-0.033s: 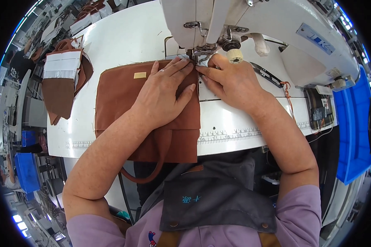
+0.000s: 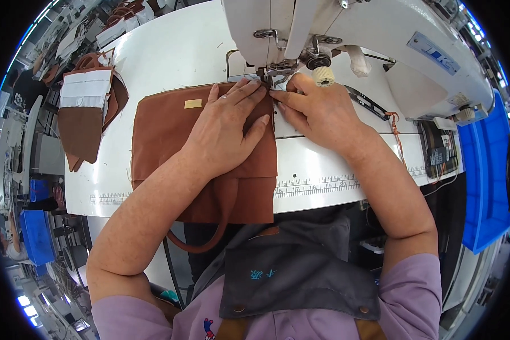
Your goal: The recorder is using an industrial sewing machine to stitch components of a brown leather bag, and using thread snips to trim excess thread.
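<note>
Brown fabric (image 2: 167, 133) shifted slightly rightward; left hand (image 2: 224, 126) rests atop.

A: What does the panel (image 2: 164, 130) look made of?
B: Something leather-like, brown and smooth with a soft sheen, its edge fraying into loose threads. The handle (image 2: 204, 247) has a similar finish.
A: And the tag (image 2: 192, 103)?
B: Shiny, gold, metal-looking.
A: The table (image 2: 317, 161)?
B: Smooth, glossy white, throwing back the light. The machine (image 2: 351, 22) has glossy white paint over bright metal fittings; its knob (image 2: 323, 77) is cream plastic, ridged.
A: The bin (image 2: 484, 170)?
B: Blue plastic, faintly shiny.
A: Clothes?
B: Apron (image 2: 300, 272), matt grey cloth with metal-looking studs (image 2: 364, 310); shirt (image 2: 408, 294), soft matt cloth.
</note>
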Available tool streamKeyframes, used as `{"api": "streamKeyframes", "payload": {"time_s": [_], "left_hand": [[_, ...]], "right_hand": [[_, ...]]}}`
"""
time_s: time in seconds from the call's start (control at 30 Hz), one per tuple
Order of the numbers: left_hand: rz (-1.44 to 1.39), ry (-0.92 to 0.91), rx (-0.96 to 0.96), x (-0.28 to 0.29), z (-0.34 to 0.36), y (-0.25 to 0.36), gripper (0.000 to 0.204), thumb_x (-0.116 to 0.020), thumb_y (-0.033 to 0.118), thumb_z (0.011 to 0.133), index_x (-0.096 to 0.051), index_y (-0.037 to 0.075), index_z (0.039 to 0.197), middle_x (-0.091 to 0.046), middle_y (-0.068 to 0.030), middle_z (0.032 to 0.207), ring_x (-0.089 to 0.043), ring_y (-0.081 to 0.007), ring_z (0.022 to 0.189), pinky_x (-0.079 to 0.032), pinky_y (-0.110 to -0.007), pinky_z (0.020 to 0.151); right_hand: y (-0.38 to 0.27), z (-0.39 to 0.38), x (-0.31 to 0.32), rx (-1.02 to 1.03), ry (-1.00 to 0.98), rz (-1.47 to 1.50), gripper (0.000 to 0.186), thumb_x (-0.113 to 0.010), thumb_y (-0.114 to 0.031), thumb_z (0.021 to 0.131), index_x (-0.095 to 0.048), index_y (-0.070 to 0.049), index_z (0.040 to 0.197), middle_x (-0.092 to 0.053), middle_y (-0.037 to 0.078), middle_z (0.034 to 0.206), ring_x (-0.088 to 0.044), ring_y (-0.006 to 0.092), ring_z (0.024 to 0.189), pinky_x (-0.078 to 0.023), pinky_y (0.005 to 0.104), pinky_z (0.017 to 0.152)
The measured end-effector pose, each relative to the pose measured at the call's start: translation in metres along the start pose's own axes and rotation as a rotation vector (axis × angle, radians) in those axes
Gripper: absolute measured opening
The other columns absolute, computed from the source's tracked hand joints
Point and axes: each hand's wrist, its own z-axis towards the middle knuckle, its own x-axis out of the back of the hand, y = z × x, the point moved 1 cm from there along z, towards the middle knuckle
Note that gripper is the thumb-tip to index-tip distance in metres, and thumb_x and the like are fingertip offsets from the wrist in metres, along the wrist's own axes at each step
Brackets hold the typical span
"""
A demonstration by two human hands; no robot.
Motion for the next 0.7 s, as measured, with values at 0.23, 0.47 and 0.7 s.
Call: {"api": "streamKeyframes", "payload": {"time_s": [0.23,0.47,0.7], "left_hand": [[-0.021,0.075,0.020,-0.006,0.002,-0.002,0.043,-0.054,0.022,0.102,-0.058,0.001,0.139,-0.054,-0.0185,0.149,-0.043,-0.0358,0.146,-0.028,-0.062,0.120],[-0.299,0.247,0.026,-0.002,0.004,-0.015,0.023,-0.060,0.015,0.100,-0.074,0.003,0.113,-0.072,-0.0162,0.123,-0.065,-0.0342,0.120,-0.042,-0.052,0.113],[-0.248,0.316,-0.053,0.010,0.001,0.000,0.018,-0.064,0.010,0.096,-0.074,0.002,0.109,-0.075,-0.0123,0.112,-0.071,-0.0313,0.107,-0.047,-0.046,0.107]], "right_hand": [[0.001,0.000,0.001,0.025,0.083,0.016,0.019,-0.070,-0.024,0.087,-0.078,-0.011,0.098,-0.069,0.006,0.087,-0.069,0.0279,0.079,-0.055,0.0433,0.067],[-0.009,-0.016,0.022,0.158,-0.001,0.115,0.023,-0.076,-0.027,0.084,-0.078,-0.011,0.100,-0.068,0.004,0.096,-0.069,0.0254,0.085,-0.055,0.0418,0.072],[-0.016,-0.033,0.017,0.235,0.033,0.207,0.023,-0.076,-0.027,0.084,-0.077,-0.010,0.099,-0.061,0.003,0.094,-0.066,0.0237,0.088,-0.054,0.0401,0.074]]}}
